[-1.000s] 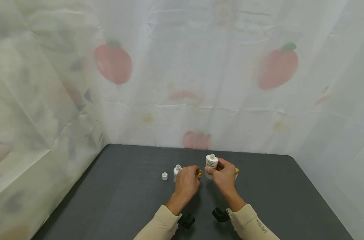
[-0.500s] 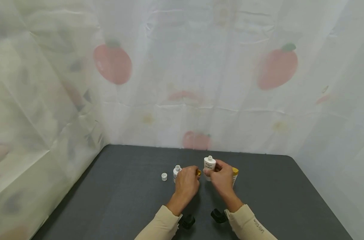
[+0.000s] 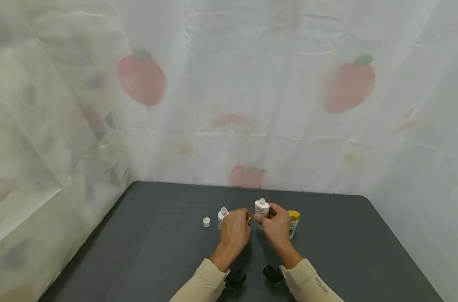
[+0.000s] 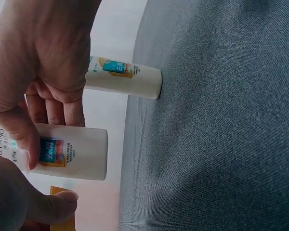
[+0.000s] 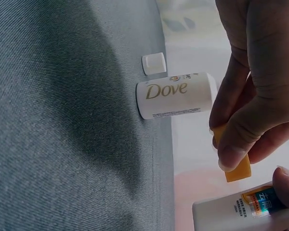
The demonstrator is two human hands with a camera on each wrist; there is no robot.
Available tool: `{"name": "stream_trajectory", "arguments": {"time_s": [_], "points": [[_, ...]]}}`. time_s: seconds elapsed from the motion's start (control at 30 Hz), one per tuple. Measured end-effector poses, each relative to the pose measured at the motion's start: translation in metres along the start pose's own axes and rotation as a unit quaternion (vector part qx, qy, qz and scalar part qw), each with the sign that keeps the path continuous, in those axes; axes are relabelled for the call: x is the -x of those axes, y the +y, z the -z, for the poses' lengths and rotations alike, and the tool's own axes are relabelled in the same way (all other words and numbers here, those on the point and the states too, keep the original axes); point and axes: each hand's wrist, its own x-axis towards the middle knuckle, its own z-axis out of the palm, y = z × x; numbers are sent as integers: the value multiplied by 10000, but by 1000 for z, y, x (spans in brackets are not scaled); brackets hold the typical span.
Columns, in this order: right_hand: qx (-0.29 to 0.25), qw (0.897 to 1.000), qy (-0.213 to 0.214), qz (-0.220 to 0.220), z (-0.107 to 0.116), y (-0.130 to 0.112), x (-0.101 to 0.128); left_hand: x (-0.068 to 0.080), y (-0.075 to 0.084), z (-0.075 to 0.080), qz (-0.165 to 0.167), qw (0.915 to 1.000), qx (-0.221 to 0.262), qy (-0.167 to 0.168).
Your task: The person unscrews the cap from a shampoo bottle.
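Head view shows both hands meeting over the middle of a dark grey worktop (image 3: pixel 157 247). The right hand (image 3: pixel 275 224) curls its fingers round a small white bottle (image 3: pixel 261 208), which stands upright with its neck open, held just above or on the worktop — I cannot tell which. The left hand (image 3: pixel 234 230) pinches a yellow cap (image 3: pixel 249 217) between thumb and fingertips, just beside that bottle's left side but apart from its neck.

Left of the left hand stands a Dove bottle (image 3: pixel 223 215), also uncapped, upright on the worktop; a white cap (image 3: pixel 207 222) lies near it, further left. Right of the right hand stands a capped bottle (image 3: pixel 293 221) with a yellow top, close behind the knuckles.

Right wrist view shows the cap (image 5: pixel 233 161) gripped by the left hand's fingertips (image 5: pixel 231 156), with the Dove bottle (image 5: pixel 176 95) and the white cap (image 5: pixel 154 63) beyond. Left wrist view shows the right hand (image 4: pixel 36 72) wrapped round the bottle (image 4: pixel 70 151), thumb across its label, and the capped bottle (image 4: pixel 125 80) standing behind.

Beige sleeves (image 3: pixel 204 285) cover both forearms. A pale curtain (image 3: pixel 229 105) printed with red fruit hangs round the worktop.
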Motion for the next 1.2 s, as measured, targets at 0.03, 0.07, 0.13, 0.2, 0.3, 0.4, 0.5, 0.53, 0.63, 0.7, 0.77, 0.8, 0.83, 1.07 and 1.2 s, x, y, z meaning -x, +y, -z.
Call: {"name": "stream_trajectory", "arguments": {"time_s": [0.03, 0.07, 0.13, 0.2, 0.3, 0.4, 0.5, 0.53, 0.63, 0.7, 0.77, 0.8, 0.83, 1.07, 1.2], "points": [[23, 10000, 8, -13, 0, 1, 0, 0, 0, 0, -8, 10000, -23, 10], [42, 10000, 13, -38, 0, 1, 0, 0, 0, -1, -14, 10000, -39, 19], [66, 10000, 21, -65, 0, 2, 0, -1, 0, -2, -27, 10000, -67, 26], [97, 9999, 30, -80, 0, 4, 0, -1, 1, -2, -23, 10000, -72, 14], [156, 9998, 37, -85, 0, 5, 0, -2, 1, -2, -9, 10000, -54, -7], [178, 9998, 26, -112, -1, 5, 0, -2, 1, -3, 14, 10000, -43, -22], [184, 9998, 17, -121, -1, 6, 0, -2, 1, -3, 29, 10000, -71, -35], [178, 9998, 17, -128, -1, 7, -1, -2, 1, -3, 39, 10000, -74, -47], [162, 9998, 16, -135, -2, 8, -1, -2, 2, -2, 57, 9999, -90, -59], [140, 9998, 9, -149, -2, 8, -1, -2, 2, -2, 64, 9999, -91, -59], [131, 9998, 17, -152, -3, 9, -1, -1, 1, -3, 55, 9999, -91, -45], [133, 9998, 17, -157, -3, 9, -1, -2, 1, -3, 48, 9999, -97, -37], [133, 9998, 4, -161, -3, 9, -1, -2, 1, -3, 37, 9999, -103, -26], [137, 9996, -16, -227, -5, 8, 0, -2, 0, -3, 9, 9999, -117, 37], [159, 9996, 17, -219, -5, 8, 0, -2, 1, -3, 17, 9999, -132, 33]]}}
